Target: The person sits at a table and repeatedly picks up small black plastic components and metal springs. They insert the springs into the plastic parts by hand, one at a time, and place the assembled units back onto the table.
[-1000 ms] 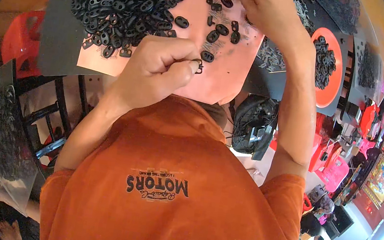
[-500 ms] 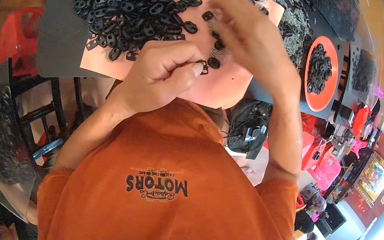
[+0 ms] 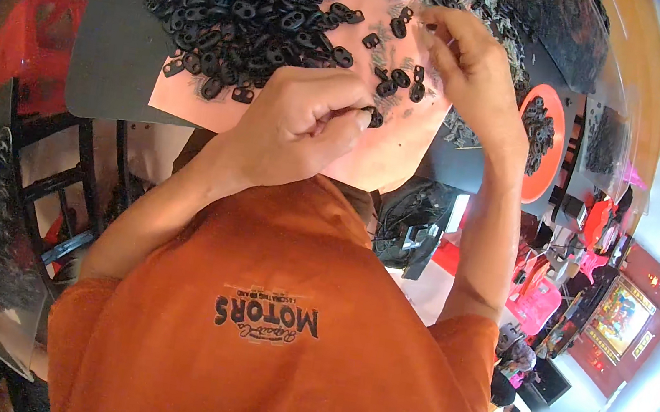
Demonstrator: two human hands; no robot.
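Observation:
My left hand [image 3: 304, 122] is closed over the near edge of a pink sheet [image 3: 217, 110]. Between its thumb and forefinger sits a small black two-holed plastic cord lock [image 3: 375, 117]. To the right and farther off, my right hand [image 3: 475, 70] has thumb and forefinger drawn together above the sheet; anything pinched there is too small to make out. Several loose black cord lock parts [image 3: 399, 77] lie between the hands. A large heap of the same black parts [image 3: 244, 8] covers the far left of the sheet. Fine grey wire pieces, like tiny springs, are scattered among the loose parts.
Beyond my right hand, more grey pieces [image 3: 514, 51] are piled on the dark table [image 3: 109, 65]. An orange-red oval dish [image 3: 559, 107] holding dark parts [image 3: 536, 130] stands at the right. A red plastic chair [image 3: 31, 50] is at the left.
My right hand, blurred over the loose parts before, has moved right and uncovered them. My left hand still holds the cord lock. The whole view has shifted slightly.

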